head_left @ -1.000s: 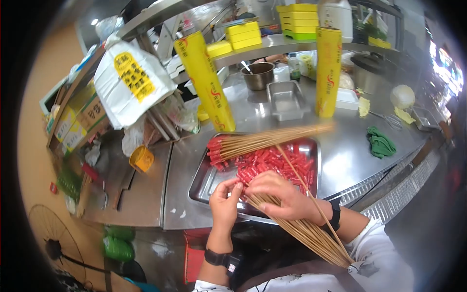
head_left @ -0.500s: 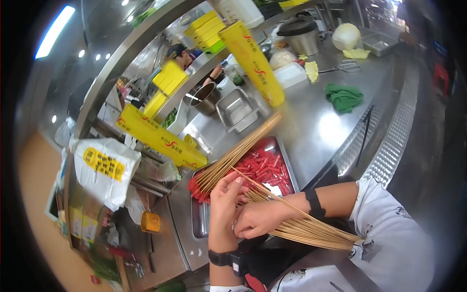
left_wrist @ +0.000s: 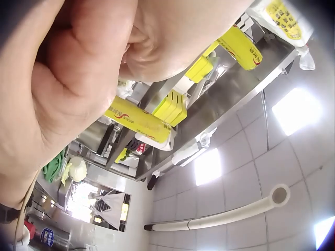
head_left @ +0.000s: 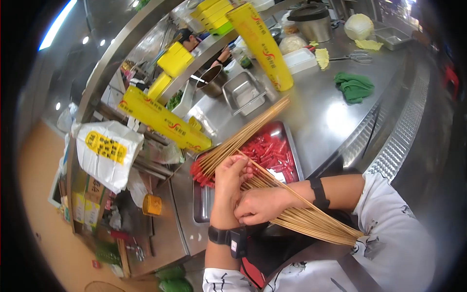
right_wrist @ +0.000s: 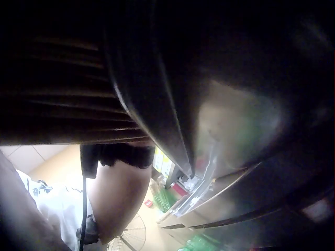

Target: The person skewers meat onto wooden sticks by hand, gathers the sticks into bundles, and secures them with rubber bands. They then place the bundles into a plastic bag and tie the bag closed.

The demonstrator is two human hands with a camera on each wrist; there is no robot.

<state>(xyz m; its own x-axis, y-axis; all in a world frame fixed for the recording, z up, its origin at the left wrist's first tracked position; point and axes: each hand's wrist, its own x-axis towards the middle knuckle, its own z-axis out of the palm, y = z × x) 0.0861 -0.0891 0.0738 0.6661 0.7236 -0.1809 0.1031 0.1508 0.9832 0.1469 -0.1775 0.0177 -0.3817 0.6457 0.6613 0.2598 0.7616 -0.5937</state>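
In the head view my left hand is raised at the front of the tray, pinching the end of a single bamboo skewer that slants across my right forearm. Just below, my right hand curls round a bundle of skewers, which runs under its wrist toward the sleeve; the fingertips are hidden. The metal tray holds many small red pieces. Another skewer bundle, red at its lower ends, lies across the tray's left side. My right hand also fills the upper left wrist view.
Behind the tray are two yellow rolls, one upright and one leaning, and a steel pan. A green cloth lies to the right. A white bag hangs at left. A person is beyond the shelf.
The head view has tilted and shifted. My right hand has drawn back from my left fingertips to beside the left wrist. The single skewer's end, loose before, is now at my left fingertips.
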